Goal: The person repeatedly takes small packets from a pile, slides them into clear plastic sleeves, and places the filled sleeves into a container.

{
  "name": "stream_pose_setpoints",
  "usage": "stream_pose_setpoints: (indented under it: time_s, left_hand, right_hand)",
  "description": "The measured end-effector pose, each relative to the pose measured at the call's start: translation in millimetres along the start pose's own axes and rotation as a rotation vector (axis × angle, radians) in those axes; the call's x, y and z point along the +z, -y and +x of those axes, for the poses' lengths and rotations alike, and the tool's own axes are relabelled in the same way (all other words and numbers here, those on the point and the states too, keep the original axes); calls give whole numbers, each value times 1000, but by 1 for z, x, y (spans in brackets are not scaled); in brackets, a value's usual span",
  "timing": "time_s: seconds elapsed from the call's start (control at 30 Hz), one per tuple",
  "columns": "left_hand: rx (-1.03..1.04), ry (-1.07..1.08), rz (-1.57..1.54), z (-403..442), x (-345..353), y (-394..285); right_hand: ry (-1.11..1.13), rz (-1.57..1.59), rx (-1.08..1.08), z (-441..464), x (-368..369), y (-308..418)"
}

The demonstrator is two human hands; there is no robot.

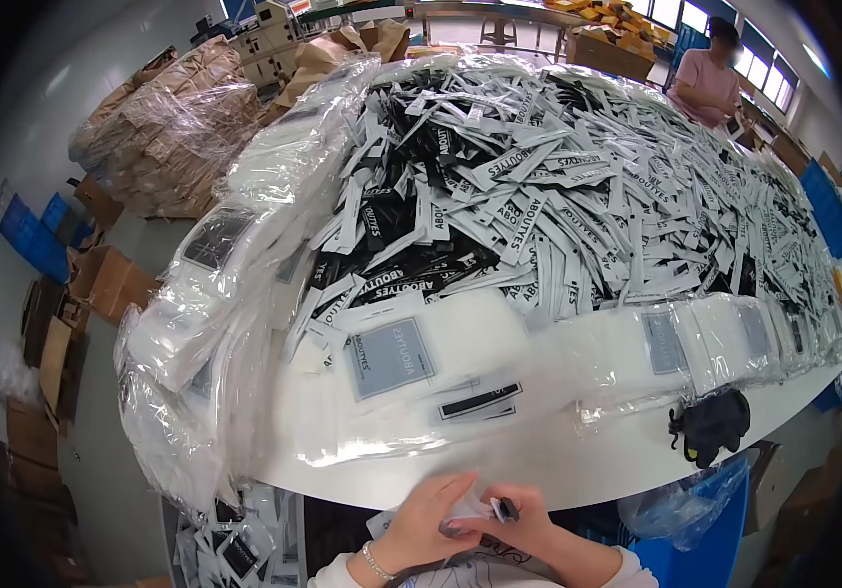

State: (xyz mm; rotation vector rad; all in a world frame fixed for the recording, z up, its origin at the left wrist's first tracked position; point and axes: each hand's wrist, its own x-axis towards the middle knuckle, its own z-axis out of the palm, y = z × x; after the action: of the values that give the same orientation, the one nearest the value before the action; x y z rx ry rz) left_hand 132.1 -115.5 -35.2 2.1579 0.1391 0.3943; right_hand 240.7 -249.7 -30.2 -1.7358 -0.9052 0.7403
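Observation:
Close together at the table's front edge, my left hand [426,524] and my right hand [522,521] are both closed. A whitish translucent pouch [468,502] is between my left fingers and thumb. My right fingers grip a small dark-and-white packet [505,510]. Just beyond my hands, a clear bag with a grey printed label [389,359] lies on the white table [391,477]. Two narrow black-labelled packets [480,400] rest on its front part. A large heap of black and white sachets [538,186] covers the table behind.
Stacks of clear bags [200,294] line the left side, and more bags [671,343] the right front. A black object [711,427] sits near the right edge. Below are a bin of packets [240,549] and a blue bin [700,529]. Another person [707,83] is at the far right.

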Motion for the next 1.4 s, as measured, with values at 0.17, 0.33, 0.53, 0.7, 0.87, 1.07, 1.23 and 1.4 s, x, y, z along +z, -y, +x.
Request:
stream_pose_setpoints:
  time_s: [0.17,0.33,0.53,0.7,0.87,1.07,1.23,1.4]
  left_hand:
    - [22,-36,-7,-5,-12,2]
    - [178,-9,151,-6,-3,6]
    - [17,-104,281,10,0,-12]
    - [114,-227,259,15,6,5]
    - [96,-180,173,12,5,-5]
    - [78,-151,243,11,4,-5]
    - [112,-176,169,11,5,-1]
    - [69,-112,154,13,-2,-3]
  right_hand:
    - [189,223,-62,4,-16,-6]
    - [-21,20,-78,2,-16,-15]
    - [-166,1375,-303,25,-25,14]
    - [218,263,-292,26,-24,40]
    - [102,-128,-334,29,-28,45]
    - [381,721,11,28,-44,60]
    - [107,-180,-213,27,-31,46]
    - [-173,130,-393,17,-26,27]
